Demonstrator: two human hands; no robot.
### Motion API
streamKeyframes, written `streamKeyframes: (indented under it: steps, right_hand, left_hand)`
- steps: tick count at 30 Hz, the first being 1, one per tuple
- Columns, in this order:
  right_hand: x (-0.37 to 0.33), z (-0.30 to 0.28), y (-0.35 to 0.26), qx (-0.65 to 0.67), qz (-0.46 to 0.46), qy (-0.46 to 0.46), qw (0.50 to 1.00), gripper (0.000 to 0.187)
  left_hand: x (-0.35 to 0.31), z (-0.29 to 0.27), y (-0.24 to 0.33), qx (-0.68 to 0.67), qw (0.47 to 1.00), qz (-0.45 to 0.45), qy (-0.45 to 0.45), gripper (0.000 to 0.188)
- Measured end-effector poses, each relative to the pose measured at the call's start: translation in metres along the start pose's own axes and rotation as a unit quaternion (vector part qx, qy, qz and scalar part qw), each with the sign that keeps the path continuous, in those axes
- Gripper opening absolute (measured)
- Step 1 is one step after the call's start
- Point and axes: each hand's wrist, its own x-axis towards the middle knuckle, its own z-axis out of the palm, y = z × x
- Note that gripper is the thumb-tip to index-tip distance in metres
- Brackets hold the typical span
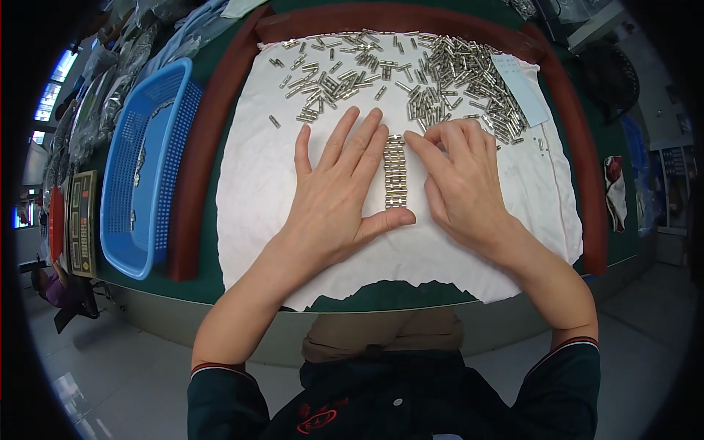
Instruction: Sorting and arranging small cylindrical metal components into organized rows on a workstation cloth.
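Observation:
A short metal watch band (pixel 396 172), made of silver link rows, lies lengthwise on the white cloth (pixel 253 198) between my hands. My left hand (pixel 330 180) rests flat with its fingers spread; its index finger runs along the band's left side and its thumb reaches across the near end. On the other side, my right hand (pixel 463 172) has its index fingertip at the band's far right corner. Its thumb is apart from that finger, and the other fingers are curled, so their tips are partly hidden. Neither hand shows anything in its grasp.
Loose silver links (pixel 462 70) are heaped at the far right, with scattered ones (pixel 330 84) to the left. A paper slip (pixel 522 92) lies by the heap. A dark red wooden frame (pixel 202 169) borders the cloth. Left of it stands a blue basket (pixel 117 213) containing metal bands.

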Motion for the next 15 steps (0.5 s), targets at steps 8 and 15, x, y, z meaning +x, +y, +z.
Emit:
streamKeyframes:
  steps: [8,15]
  right_hand:
    - [-0.002,-0.009,0.001,0.025,-0.045,0.089,0.995,0.027]
    - [0.0,-0.003,0.01,0.025,-0.031,0.116,0.992,0.022]
  left_hand:
    - [-0.016,-0.02,0.008,-0.043,0.998,0.019,-0.044,0.121]
    - [-0.024,-0.023,0.029,0.016,0.994,0.035,-0.098,0.131]
